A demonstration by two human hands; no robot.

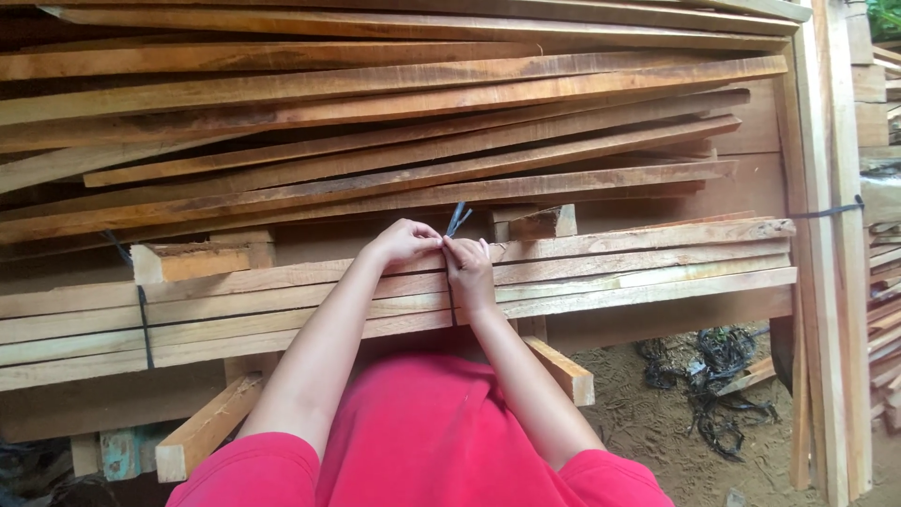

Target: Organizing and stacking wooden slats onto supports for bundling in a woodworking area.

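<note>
Far left: dark strap [145, 324] already wrapped round the bundle of pale planks [610, 277], running down its front face. Short wood block [183, 261] sitting on top of bundle just right of that strap. Loose stack of longer reddish boards [375, 141] piled above and behind, fanned at slight angles.

Centre: left hand [404, 242] resting on bundle's top edge, fingers curled tight, pinching dark binding cord [457, 219] at the knot. Right hand [468, 272] touching the left, thumb and fingers closed on same cord, palm lying over the plank edges. Cord ends sticking up just above the fingertips; remainder running straight down bundle front below right hand. Both forearms reaching forward and converging, wrists slightly bent down. Red sleeves at bottom of view.

Right: second block [535, 223] on bundle just beside the hands. Upright planks [831, 282] tied with another dark strap. Tangle of black strapping scraps [718, 385] on sandy ground lower right.
</note>
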